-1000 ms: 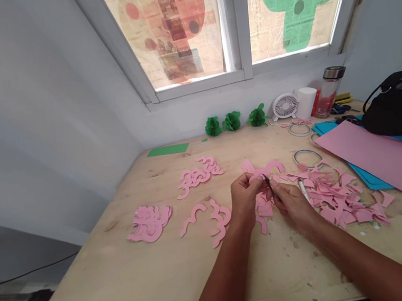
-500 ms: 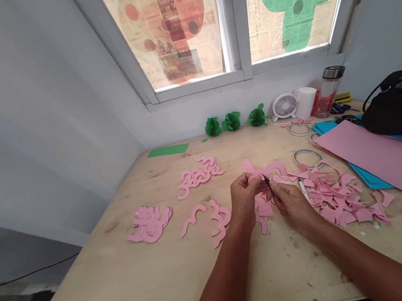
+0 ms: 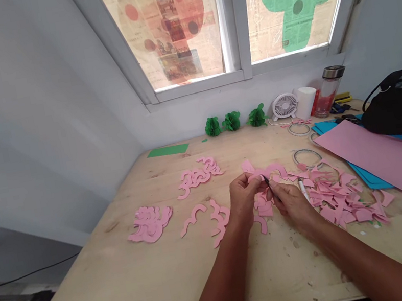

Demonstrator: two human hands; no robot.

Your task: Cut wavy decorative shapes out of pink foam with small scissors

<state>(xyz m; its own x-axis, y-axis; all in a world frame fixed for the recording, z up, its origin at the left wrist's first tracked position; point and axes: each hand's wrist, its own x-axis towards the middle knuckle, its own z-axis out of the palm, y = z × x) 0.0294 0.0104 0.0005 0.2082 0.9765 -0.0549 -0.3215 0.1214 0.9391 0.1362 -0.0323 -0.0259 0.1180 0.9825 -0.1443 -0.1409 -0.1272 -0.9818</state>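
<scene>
My left hand (image 3: 245,194) pinches a curvy piece of pink paper (image 3: 254,178) between thumb and fingers. Close against it, my right hand (image 3: 289,199) is closed around dark scissors (image 3: 267,181), mostly hidden by the fingers, their narrow dark tip at the paper. Beneath and beyond both hands lie more pink pieces (image 3: 276,169). A heap of pink scraps (image 3: 344,198) spreads to the right of my right hand, with a white marker (image 3: 303,190) at its edge. Wavy cut-outs (image 3: 219,222) lie left of my left hand, and a stacked pile of them (image 3: 151,224) sits farther left.
Another cut-out cluster (image 3: 198,176) lies farther back on the wooden table (image 3: 132,292). Along the wall stand green paper balls (image 3: 232,121), a small fan (image 3: 285,105) and a bottle (image 3: 327,92). Tape rings (image 3: 306,150), pink card (image 3: 390,164) and a black bag (image 3: 399,107) occupy the right.
Both hands stay in nearly the same place, with only a slight shift of the fingers around the scissors and paper. Everything on the table looks the same.
</scene>
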